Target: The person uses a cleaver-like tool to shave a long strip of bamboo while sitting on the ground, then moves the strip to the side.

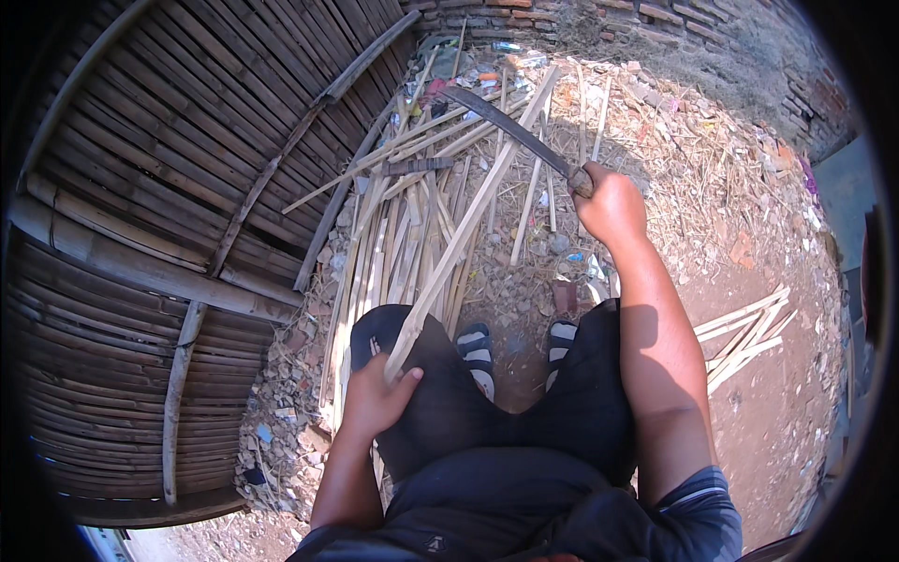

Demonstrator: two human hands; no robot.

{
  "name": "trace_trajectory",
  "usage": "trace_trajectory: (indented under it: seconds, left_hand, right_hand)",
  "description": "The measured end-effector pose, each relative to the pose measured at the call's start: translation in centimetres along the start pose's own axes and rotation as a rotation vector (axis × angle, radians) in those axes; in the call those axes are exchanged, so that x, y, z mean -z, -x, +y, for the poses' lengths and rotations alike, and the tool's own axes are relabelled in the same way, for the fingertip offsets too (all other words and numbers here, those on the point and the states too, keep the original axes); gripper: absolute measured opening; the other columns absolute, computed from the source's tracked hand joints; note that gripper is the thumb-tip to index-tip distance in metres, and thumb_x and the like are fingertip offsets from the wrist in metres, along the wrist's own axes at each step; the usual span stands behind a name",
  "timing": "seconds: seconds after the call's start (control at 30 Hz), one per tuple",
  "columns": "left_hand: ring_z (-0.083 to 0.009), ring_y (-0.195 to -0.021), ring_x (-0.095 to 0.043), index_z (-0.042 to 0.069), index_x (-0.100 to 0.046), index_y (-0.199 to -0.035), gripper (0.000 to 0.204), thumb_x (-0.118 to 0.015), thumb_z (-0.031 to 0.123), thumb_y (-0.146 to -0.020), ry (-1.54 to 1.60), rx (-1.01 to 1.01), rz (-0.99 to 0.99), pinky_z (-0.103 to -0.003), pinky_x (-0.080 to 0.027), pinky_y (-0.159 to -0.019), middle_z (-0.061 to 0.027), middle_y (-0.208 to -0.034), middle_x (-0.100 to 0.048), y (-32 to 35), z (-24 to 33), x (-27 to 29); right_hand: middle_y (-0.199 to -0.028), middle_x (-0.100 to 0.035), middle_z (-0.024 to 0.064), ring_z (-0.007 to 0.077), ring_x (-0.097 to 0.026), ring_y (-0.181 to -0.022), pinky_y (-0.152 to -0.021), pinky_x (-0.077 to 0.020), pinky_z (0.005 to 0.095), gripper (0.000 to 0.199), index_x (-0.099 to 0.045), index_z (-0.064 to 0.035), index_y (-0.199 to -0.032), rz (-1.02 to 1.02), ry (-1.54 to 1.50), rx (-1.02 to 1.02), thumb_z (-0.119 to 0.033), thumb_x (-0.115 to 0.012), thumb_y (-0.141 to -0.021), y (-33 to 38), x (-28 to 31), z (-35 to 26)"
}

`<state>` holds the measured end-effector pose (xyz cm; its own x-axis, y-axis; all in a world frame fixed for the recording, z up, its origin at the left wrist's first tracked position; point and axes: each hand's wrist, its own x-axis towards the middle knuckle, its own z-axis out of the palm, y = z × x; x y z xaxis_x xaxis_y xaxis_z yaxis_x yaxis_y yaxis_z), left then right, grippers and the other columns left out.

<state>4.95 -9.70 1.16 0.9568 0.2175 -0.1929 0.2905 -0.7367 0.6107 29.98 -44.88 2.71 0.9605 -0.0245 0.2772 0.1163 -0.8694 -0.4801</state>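
Beyond the knees (pixel 379 326) — arm (pixel 663 328) outstretched — the right hand (pixel 612 203) grips a machete (pixel 515 129).

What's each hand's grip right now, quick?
Left hand: closed, holding the near end of a long wooden strip.
Right hand: closed, holding a curved blade by its handle.

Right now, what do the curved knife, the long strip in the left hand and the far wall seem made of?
Curved knife: mainly steel, probably, with a dull finish; it looks thin and dark grey.
Long strip: raw bamboo or wood, unclear which; it is pale and unpainted.
Far wall: rough brick, from its reddish courses.
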Motion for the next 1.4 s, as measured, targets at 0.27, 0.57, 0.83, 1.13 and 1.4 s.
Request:
trace_trajectory:
  seconds: [0.27, 0.57, 0.83, 1.13, 1.4]
  left_hand:
    - [-0.0060, -0.066, -0.053, 0.000, -0.070, -0.102, 0.034, -0.084, 0.031, -0.096, 0.140, -0.050, 0.031, -0.027, -0.046, -0.060, 0.0034, -0.074, -0.063, -0.2, -1.4, -0.6]
    - [-0.0059, -0.067, -0.053, -0.003, -0.071, -0.105, 0.036, -0.085, 0.029, -0.094, 0.097, -0.076, 0.073, -0.027, -0.046, -0.061, 0.0023, -0.075, -0.064, -0.1, -1.2, -0.8]
    - [-0.0053, -0.066, -0.053, 0.000, -0.071, -0.103, 0.034, -0.083, 0.031, -0.097, 0.153, -0.030, 0.009, -0.028, -0.044, -0.059, 0.0044, -0.072, -0.060, -0.3, -1.1, -0.4]
    - [-0.0068, -0.067, -0.056, -0.001, -0.071, -0.102, 0.034, -0.084, 0.030, -0.095, 0.054, -0.018, 0.022, -0.028, -0.048, -0.062, 0.0013, -0.074, -0.064, -0.3, -1.5, -0.6]
    - [-0.0089, -0.068, -0.060, -0.001, -0.070, -0.100, 0.035, -0.085, 0.031, -0.094, 0.064, -0.037, 0.007, -0.030, -0.049, -0.063, -0.0020, -0.074, -0.066, -0.6, -1.2, -0.5]
  right_hand:
    - [-0.100, -0.078, 0.0175, 0.0415, -0.074, -0.099, -0.088, -0.0592, 0.0521, 0.040, -0.076, -0.0127, -0.115, -0.336, -0.058, 0.537, -0.013, -0.078, -0.075, 2.2, -1.4, -2.8]
    - [-0.111, -0.077, 0.0225, 0.0409, -0.074, -0.107, -0.094, -0.0590, 0.0500, 0.048, -0.075, -0.0093, -0.128, -0.263, -0.116, 0.258, -0.016, -0.080, -0.081, 0.6, -1.9, -0.6]
    - [-0.108, -0.077, 0.0230, 0.0414, -0.074, -0.106, -0.093, -0.0582, 0.0513, 0.045, -0.076, -0.0086, -0.125, -0.273, -0.140, 0.258, -0.016, -0.080, -0.081, 1.3, -1.0, -1.3]
    - [-0.100, -0.077, 0.0211, 0.0423, -0.073, -0.099, -0.087, -0.0586, 0.0529, 0.038, -0.076, -0.0110, -0.116, -0.276, -0.047, 0.429, -0.013, -0.077, -0.078, 1.4, -1.9, -2.3]
    - [-0.100, -0.075, 0.0238, 0.0456, -0.072, -0.098, -0.086, -0.0577, 0.0521, 0.037, -0.074, -0.0070, -0.114, -0.223, -0.108, 0.320, -0.016, -0.080, -0.079, 1.2, -1.1, -0.1]
